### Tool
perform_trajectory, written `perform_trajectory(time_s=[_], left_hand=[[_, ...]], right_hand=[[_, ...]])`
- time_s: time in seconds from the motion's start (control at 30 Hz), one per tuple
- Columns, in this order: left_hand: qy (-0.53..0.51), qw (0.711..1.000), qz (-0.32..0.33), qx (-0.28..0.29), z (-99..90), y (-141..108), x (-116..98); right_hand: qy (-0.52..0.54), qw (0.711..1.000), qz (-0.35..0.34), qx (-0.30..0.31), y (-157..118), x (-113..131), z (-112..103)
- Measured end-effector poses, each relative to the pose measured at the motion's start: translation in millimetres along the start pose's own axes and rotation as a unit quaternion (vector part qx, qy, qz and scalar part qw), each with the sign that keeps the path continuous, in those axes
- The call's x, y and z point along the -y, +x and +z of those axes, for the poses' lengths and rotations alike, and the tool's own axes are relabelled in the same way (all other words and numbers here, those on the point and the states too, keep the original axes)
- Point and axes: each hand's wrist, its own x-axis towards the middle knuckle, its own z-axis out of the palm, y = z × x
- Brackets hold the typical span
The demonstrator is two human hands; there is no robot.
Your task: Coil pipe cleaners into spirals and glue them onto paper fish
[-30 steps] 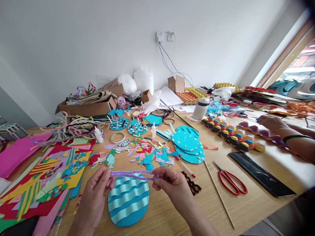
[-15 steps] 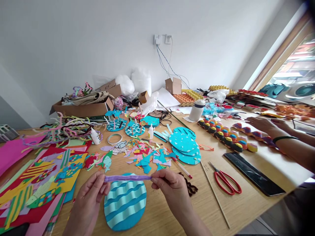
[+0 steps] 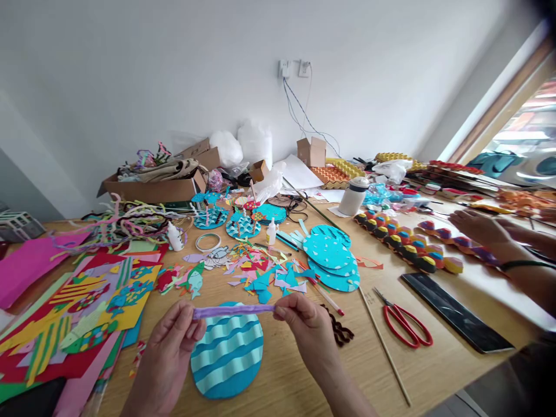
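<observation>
A purple fuzzy strip [image 3: 234, 311] is stretched level between my two hands. My left hand [image 3: 176, 341] pinches its left end, and my right hand [image 3: 302, 324] pinches the right end. Beneath the strip lies a blue disc [image 3: 228, 359] with wavy pale-blue paper bands across it. Dark brown twisted pieces [image 3: 341, 330] rest on the table just right of my right hand. Beyond my hands are blue and coloured paper scraps [image 3: 260, 281].
Red-handled scissors [image 3: 406, 324], a thin stick [image 3: 386, 350] and a black tablet-like slab [image 3: 456, 313] lie on the right. Coloured paper sheets [image 3: 125, 324] cover the left. Another person's hands [image 3: 482, 229] are at the far right. Glue bottles [image 3: 175, 237] and speckled discs [image 3: 328, 249] lie beyond.
The view has shifted slightly, so most things appear a little farther right. My hands still hold the purple strip stretched over the disc.
</observation>
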Motion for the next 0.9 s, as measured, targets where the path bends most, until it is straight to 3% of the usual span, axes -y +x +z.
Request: perform_trajectory(time_s=[0.13,0.23,0.27,0.33,0.5,0.77,0.9], left_hand=[[0.143,0.985,0.096,0.028,-2.5,4,-2],[0.320,0.927,0.194,0.034,-9.1,13,-4],[0.350,0.912,0.210,0.030,-10.8,15,-4],[0.350,0.914,0.203,0.039,-12.8,18,-3],[0.188,0.974,0.084,0.093,-10.6,13,2],[0.167,0.978,0.073,0.104,-7.6,5,-2],[0.064,0.991,0.063,0.099,-3.1,-1,-1]], right_hand=[[-0.053,0.997,-0.056,-0.003,-4,7,-3],[-0.113,0.979,-0.172,0.000,-12,24,-4],[-0.121,0.972,-0.203,0.005,-14,28,-5],[-0.127,0.966,-0.226,0.010,-15,31,-6],[-0.128,0.985,-0.116,0.008,-5,17,-10],[-0.042,0.999,0.008,0.016,2,10,-15],[0.081,0.993,0.071,0.039,7,3,-7]])
